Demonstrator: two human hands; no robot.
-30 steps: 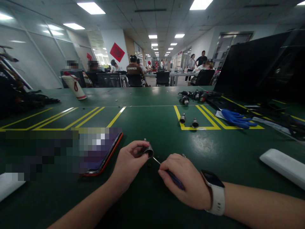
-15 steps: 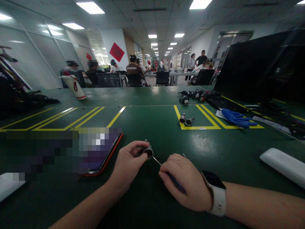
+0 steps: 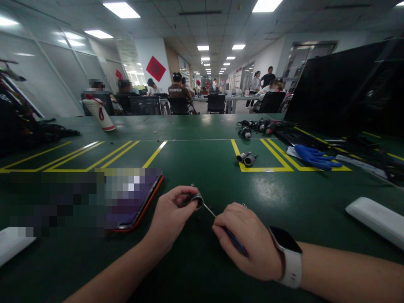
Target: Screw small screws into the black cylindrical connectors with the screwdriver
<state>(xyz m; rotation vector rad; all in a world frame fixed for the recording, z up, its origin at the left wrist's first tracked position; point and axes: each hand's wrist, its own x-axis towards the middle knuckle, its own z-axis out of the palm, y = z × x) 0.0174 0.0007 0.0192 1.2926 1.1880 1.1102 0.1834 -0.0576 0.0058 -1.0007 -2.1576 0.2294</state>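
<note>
A small cup-shaped metal part (image 3: 198,201) sits above the green table (image 3: 202,164), pinched between the thumb and fingers of the left hand (image 3: 173,212), its mouth turned toward the right. The right hand (image 3: 241,237) is curled closed around the dark handle of a thin-shafted tool (image 3: 209,210), whose far end meets the part's mouth (how deep the tip goes, I cannot tell). A tiny dark piece (image 3: 198,218) lies on the table just below the part. A pale-strapped watch (image 3: 291,261) circles the right wrist. Farther out, two similar metal parts (image 3: 250,160) lie side by side within yellow tape (image 3: 267,169), with a blue glove (image 3: 315,157) to their right and an orange-edged device (image 3: 148,198) left of the left hand
</note>
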